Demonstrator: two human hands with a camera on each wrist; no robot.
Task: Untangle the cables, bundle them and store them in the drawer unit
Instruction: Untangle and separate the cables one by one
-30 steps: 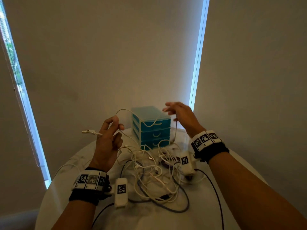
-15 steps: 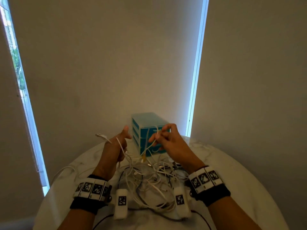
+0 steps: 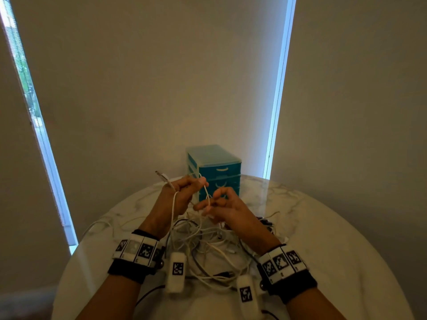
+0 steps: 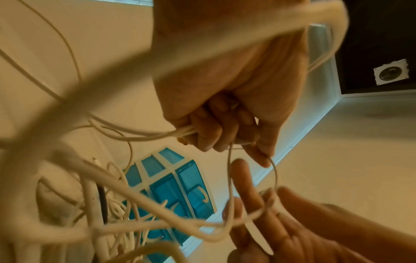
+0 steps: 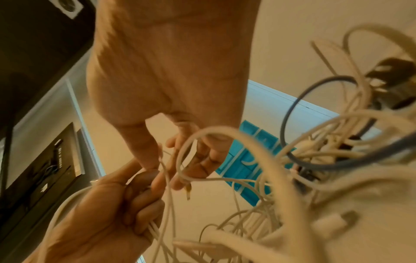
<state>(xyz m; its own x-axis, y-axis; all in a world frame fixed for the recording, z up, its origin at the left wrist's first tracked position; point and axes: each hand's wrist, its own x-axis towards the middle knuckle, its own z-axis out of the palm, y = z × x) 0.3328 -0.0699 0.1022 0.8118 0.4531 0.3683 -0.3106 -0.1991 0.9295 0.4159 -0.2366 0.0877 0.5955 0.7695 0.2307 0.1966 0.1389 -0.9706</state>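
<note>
Pale blinds hang behind a round marble table (image 3: pixel 323 227), with bright strips of window at either side. At the table's far edge stands the teal drawer unit (image 3: pixel 213 168), its drawers closed. A tangle of cables (image 3: pixel 208 245), mostly white with a few dark ones, lies heaped on the marble between the person's forearms, nearer than the unit. Both hands are raised just above that heap, close together in front of the drawers. The left hand (image 3: pixel 182 192) is closed into a fist round several strands of a white cable (image 3: pixel 206 191); its plug end (image 3: pixel 161 176) sticks out up and to the left past the knuckles, while a loop runs back along the wrist. From the fist the cable drops to the right hand (image 3: pixel 221 210), just beside and slightly lower, whose thumb and forefinger pinch the strand while its other fingers lie loosely spread. Below the right hand the cable runs down into the heap
</note>
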